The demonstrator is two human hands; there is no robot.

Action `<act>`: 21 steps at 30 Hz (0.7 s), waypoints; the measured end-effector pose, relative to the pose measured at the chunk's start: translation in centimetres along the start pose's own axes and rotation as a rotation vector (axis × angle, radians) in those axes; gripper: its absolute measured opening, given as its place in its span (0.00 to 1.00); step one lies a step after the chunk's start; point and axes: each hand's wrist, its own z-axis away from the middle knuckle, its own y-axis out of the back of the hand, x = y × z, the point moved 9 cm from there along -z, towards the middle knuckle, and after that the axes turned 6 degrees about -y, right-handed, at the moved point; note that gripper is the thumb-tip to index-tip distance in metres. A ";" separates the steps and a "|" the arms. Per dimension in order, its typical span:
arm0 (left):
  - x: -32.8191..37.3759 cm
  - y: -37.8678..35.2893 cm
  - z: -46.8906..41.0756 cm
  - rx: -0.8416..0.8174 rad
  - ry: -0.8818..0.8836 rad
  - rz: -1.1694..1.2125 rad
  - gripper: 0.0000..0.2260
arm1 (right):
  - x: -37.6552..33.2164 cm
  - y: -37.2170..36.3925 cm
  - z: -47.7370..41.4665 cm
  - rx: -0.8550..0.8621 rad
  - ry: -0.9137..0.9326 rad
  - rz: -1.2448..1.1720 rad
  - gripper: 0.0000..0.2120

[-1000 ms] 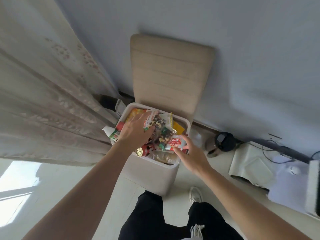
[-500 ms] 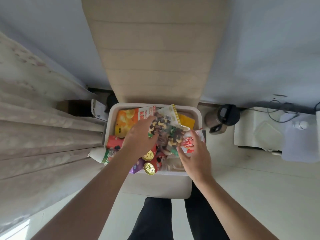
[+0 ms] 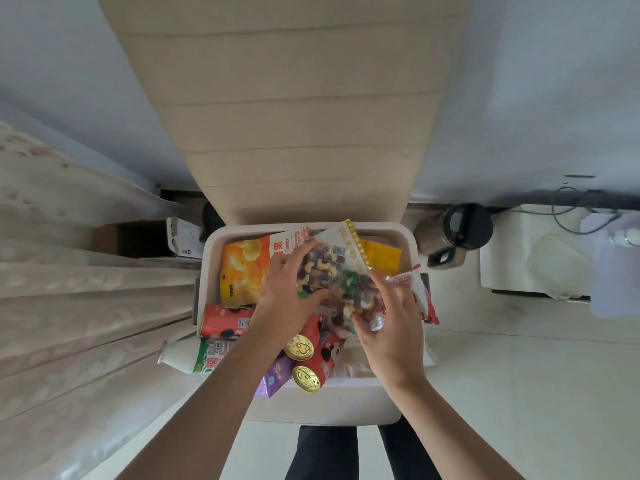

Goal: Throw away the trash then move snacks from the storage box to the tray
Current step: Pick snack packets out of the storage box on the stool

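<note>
A white storage box (image 3: pixel 207 258) stands on the floor, packed with snacks. My left hand (image 3: pixel 287 292) grips the left side of a clear bag of mixed nuts (image 3: pixel 329 271) lying on top. My right hand (image 3: pixel 391 323) holds the bag's right end with curled fingers. Beneath the bag lie an orange chip bag (image 3: pixel 242 268), a red packet (image 3: pixel 225 320), two red cans with gold lids (image 3: pixel 304 362), a purple pouch (image 3: pixel 273 375) and a yellow packet (image 3: pixel 381 254). A red-and-white wrapper (image 3: pixel 420 292) hangs over the right rim. No tray is in view.
A beige padded lid (image 3: pixel 287 116) leans against the wall behind the box. A white bottle (image 3: pixel 180 351) sticks out at the box's left. A curtain (image 3: pixel 69 306) hangs at left. At right are a dark kettle (image 3: pixel 453 233) and a white appliance (image 3: pixel 533 258) with cables.
The camera has moved closer above the box. My right hand has shifted from the red-and-white wrapper onto the nut bag's right end; my left hand stays on the bag.
</note>
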 end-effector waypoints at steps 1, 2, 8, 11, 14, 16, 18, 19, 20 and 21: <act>-0.1 0.1 -0.1 -0.001 0.000 0.014 0.35 | -0.1 0.0 0.1 -0.006 0.027 -0.001 0.37; -0.1 0.2 -0.2 0.001 -0.003 0.028 0.36 | -0.3 0.0 0.1 -0.010 0.055 -0.005 0.37; 0.0 0.6 0.2 0.006 0.007 0.149 0.36 | -0.6 0.2 0.0 -0.039 0.078 -0.125 0.35; 0.3 0.8 0.7 0.030 0.000 0.170 0.36 | -0.8 0.5 -0.1 -0.066 0.074 -0.181 0.36; 0.6 1.4 1.2 0.079 0.009 0.205 0.36 | -1.5 1.2 0.0 -0.088 0.086 -0.205 0.34; 0.9 2.1 1.6 0.140 0.029 0.267 0.35 | -2.2 2.0 0.1 -0.108 0.094 -0.202 0.35; 1.5 3.2 2.3 0.180 0.043 0.314 0.35 | -3.0 3.1 0.2 -0.134 0.117 -0.182 0.35; 2.2 3.9 2.7 0.191 0.041 0.322 0.35 | -3.6 3.9 0.2 -0.144 0.128 -0.177 0.35; 3.0 4.7 3.3 0.201 0.034 0.325 0.35 | -4.4 4.7 0.3 -0.153 0.137 -0.177 0.35; 4.0 5.6 3.9 0.216 0.025 0.335 0.35 | -5.4 5.8 0.4 -0.158 0.151 -0.179 0.35</act>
